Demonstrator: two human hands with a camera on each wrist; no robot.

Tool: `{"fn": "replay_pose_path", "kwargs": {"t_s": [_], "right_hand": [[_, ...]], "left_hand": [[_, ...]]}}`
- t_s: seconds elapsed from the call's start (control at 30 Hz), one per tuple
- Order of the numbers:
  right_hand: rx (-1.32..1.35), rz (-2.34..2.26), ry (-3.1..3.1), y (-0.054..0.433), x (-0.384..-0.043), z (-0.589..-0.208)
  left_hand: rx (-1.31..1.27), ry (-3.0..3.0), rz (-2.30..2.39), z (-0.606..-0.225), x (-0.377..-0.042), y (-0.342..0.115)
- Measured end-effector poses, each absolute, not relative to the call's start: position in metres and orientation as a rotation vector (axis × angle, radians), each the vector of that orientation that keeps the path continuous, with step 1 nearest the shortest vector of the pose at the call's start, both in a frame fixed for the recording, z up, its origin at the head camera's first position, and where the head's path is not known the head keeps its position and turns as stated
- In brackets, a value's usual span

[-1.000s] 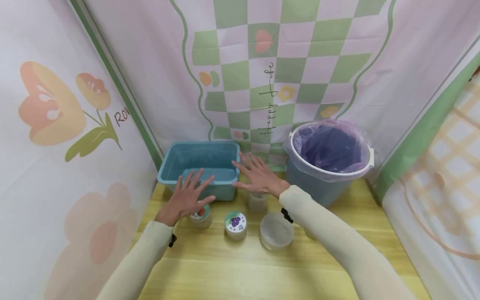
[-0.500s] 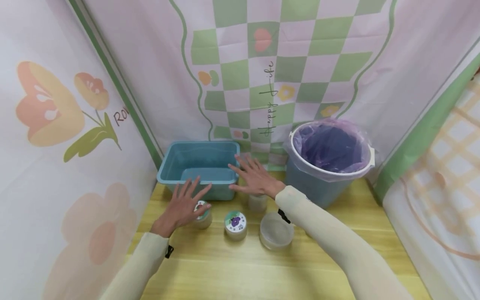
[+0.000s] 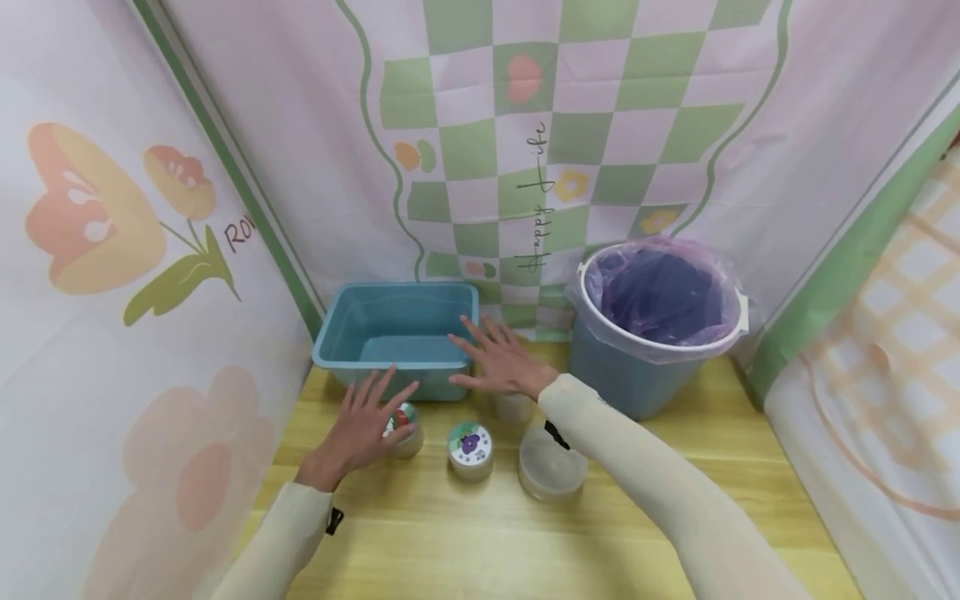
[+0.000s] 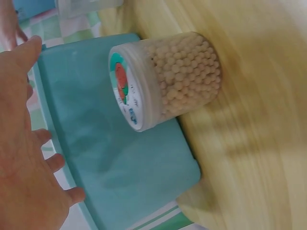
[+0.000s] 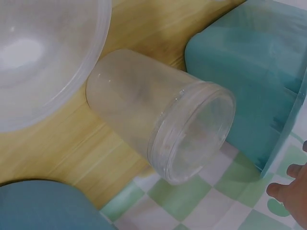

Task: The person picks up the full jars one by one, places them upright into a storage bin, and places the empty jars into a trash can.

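My left hand (image 3: 358,432) hovers with spread fingers beside a lidded jar (image 3: 406,444), whose label shows a red fruit. In the left wrist view this jar (image 4: 187,74) is full of small beige balls. My right hand (image 3: 504,364), fingers also spread, hangs over a clear jar (image 3: 514,409) near the blue tub's right end. The right wrist view shows this clear jar (image 5: 132,103) with an open mouth and nothing visible inside. A second lidded jar (image 3: 471,454), with a purple fruit on its label, stands between the hands. Neither hand holds anything.
A blue tub (image 3: 442,383) stands at the back left of the wooden table (image 3: 465,550). At the back right is a blue bin (image 3: 611,375) with a purple liner. A clear round bowl (image 3: 551,475) sits near the right forearm. Printed curtains surround the table.
Both hands have drifted left and a little toward the body, fingers still spread. More of the red-fruit jar's lid shows. The jars, bowl, tub and bin have stayed in place.
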State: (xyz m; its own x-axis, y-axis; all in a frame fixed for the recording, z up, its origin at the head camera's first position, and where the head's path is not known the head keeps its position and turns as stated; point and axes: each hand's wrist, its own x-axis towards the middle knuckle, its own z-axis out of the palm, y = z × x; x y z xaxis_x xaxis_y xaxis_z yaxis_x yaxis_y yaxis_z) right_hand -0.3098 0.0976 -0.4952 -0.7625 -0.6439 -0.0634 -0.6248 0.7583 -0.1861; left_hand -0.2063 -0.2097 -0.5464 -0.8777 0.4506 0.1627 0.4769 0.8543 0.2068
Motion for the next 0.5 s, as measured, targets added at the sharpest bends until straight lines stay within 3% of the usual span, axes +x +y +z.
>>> {"fn": "replay_pose_path", "kwargs": {"t_s": [0.5], "right_hand": [[-1.026,-0.254,2.822,0.095,-0.310,-0.507]], "left_hand": [[-0.680,-2.969,-0.410,-0.577,-0.198,-0.214]]}}
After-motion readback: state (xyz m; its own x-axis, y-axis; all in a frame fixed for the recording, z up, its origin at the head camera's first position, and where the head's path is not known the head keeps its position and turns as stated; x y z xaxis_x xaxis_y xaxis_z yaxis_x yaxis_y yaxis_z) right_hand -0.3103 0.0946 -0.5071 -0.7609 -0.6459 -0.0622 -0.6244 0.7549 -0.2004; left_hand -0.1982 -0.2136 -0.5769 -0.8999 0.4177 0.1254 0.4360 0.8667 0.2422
